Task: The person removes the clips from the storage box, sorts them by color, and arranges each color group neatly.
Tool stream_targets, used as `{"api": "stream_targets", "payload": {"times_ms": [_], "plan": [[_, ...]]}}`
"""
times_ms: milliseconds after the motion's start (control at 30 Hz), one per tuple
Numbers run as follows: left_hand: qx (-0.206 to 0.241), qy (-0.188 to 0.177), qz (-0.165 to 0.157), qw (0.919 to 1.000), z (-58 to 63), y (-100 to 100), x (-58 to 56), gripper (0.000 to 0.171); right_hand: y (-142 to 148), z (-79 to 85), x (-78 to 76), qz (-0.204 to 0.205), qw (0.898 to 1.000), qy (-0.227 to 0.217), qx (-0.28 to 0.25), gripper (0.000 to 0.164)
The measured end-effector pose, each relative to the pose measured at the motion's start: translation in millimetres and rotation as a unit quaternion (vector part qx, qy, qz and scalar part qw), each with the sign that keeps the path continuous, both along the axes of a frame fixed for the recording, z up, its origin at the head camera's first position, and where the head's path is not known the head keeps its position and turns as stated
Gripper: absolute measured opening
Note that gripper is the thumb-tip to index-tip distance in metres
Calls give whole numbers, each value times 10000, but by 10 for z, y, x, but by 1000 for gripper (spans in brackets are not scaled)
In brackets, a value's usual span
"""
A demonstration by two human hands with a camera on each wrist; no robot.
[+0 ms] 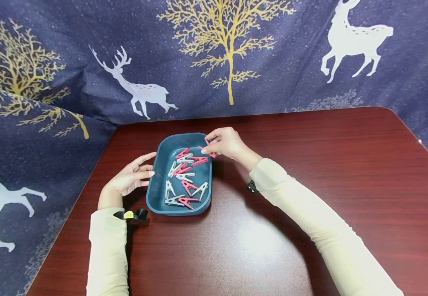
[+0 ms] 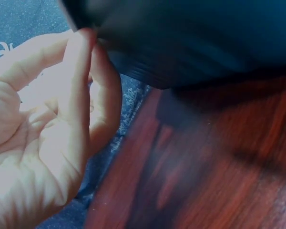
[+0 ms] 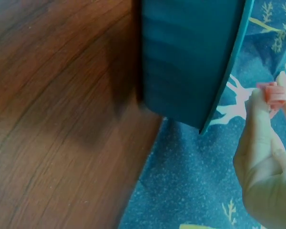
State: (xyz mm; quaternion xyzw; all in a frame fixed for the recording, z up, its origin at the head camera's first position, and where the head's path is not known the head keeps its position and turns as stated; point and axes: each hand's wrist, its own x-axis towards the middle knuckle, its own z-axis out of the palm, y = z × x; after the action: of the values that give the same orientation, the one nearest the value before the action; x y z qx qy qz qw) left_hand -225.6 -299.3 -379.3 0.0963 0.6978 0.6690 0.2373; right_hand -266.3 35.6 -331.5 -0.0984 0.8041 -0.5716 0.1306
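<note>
Pinching a red clip (image 1: 211, 153) with the right hand (image 1: 228, 144): thumb and fingertips closed on it, at the far right corner of the blue bin (image 1: 178, 212). Clip is at rim level or a bit above; can't tell if it touches the rim. Right wrist view shows the clip partly, one end sticking out between the fingertips (image 3: 256, 102), with the bin's outer wall alongside.

Left hand (image 1: 130, 176) is at the bin's left side, fingers loosely spread and slightly bent, tips touching the wall near the rim. No clip in it. Left wrist view has the palm in plain sight, one fingertip against the bin edge.

Bin sits on the dark red-brown tabletop (image 1: 258, 255), left of its middle. Inside: loose mix of red clips (image 1: 189, 188) and white clips (image 1: 170, 190), lying at various angles, some overlapping, mostly in the middle and near end.

Both arms in pale sleeves (image 1: 108, 250), black wrist mounts (image 1: 139, 214) on each. Backdrop: dark blue cloth (image 1: 273, 88) printed with white deer and yellow trees.
</note>
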Motion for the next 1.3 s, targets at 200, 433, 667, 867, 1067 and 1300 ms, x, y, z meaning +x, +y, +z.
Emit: {"api": "stream_targets", "payload": {"times_ms": [200,433,667,867,1067,1300], "plan": [[134,23,-94,9999,-45,-31,-7,64,83,-11,28,-450,9981,-129,-400,42],[294,52,-157,9994,-62,-34,-2,62,181,-87,37,-730,9928,-386,-863,41],[391,84,-201,9990,-76,-33,-11,63,293,-167,24,-984,9920,-313,-725,40],[571,82,-232,9981,-87,-33,0,62,389,-233,13,-1164,9896,-364,-762,40],[611,125,-283,9977,-101,-25,7,61,499,-281,50,-1372,9863,-477,-782,46],[643,130,-298,9974,-111,-17,21,61,589,-363,72,-1550,9779,-729,-1199,44]]}}
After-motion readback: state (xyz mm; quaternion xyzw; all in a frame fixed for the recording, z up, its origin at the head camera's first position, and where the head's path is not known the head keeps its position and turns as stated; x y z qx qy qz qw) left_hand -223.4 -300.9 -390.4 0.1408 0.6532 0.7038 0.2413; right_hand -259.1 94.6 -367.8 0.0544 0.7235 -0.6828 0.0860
